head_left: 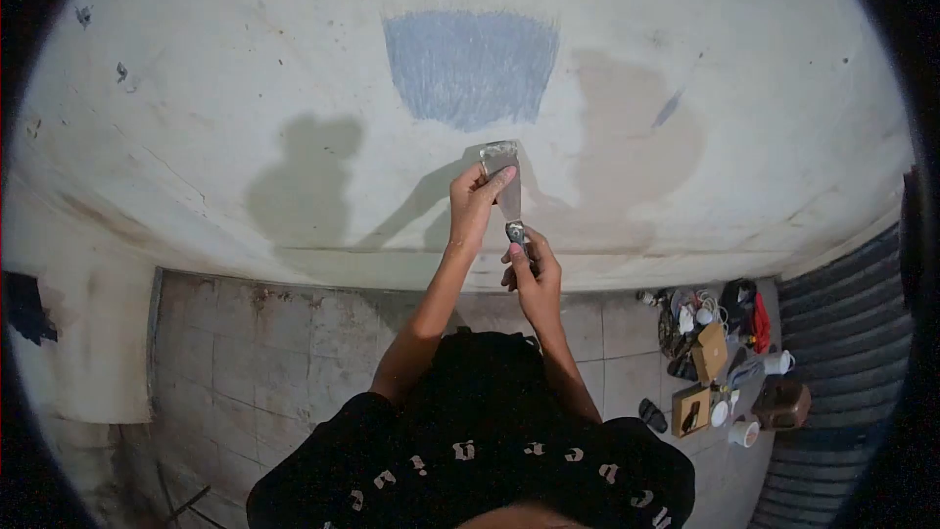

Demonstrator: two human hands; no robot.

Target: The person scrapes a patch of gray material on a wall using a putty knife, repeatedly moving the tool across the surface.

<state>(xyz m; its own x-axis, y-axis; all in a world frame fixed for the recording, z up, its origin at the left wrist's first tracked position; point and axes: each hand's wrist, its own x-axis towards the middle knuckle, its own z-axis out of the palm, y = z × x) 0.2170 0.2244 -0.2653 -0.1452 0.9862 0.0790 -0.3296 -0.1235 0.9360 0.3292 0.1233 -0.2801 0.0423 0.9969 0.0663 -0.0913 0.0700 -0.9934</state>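
Observation:
A putty knife [510,198] points up toward the wall, its metal blade smeared with whitish material near the tip. My right hand [536,274] is wrapped around its dark handle. Higher up, my left hand [477,198] pinches the blade, thumb lying across the flat face near the smeared end. Just above the blade tip, a blue patch [473,69] with streaky edges covers part of the pale wall [392,167].
Tiled floor [264,353] runs along the wall's foot. At the right lie an open cardboard box [691,409], a white bucket [744,432], black sandals [652,415] and a red item [761,321], beside a dark corrugated shutter [832,372].

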